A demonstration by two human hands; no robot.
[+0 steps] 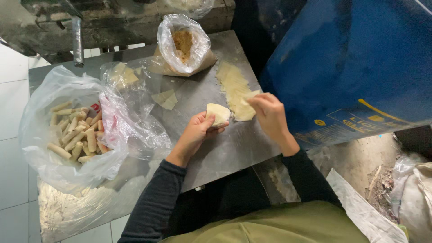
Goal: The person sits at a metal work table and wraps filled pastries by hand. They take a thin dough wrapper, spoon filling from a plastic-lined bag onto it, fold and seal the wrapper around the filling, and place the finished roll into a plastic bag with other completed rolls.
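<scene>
Head view looks straight down on a steel counter (216,148), and the fanned row of pale dough wrappers (234,87) serves as the landmark. The left hand (198,130) sits just beside the near end of that row, toward the person, curled under a single wrapper (218,113) that rests on its fingers; it seems cupped that way so the sheet lies flat and open. The right hand (269,114) is at the near end of the row, its fingertips pinched on the edge of the wrapper lying there, probably to peel one sheet from the overlapped stack. The overlap likely makes each edge easy to catch.

Beyond the far end of the row stands an open plastic bag of brownish filling (183,45), its mouth rolled wide, within reach of both hands. Left of the row lie a few loose wrappers (165,99), partly under crumpled clear plastic. Well to the left of the row, a large clear bag (67,130) holds many finished pale rolls (74,132), kept apart from the working spot.

The counter looks dull, scratched and dusted with flour. Right of the row rises a big blue drum (351,63). White floor tiles (13,108) show far left, and rough ground with sacks and debris lies to the right near the person.
</scene>
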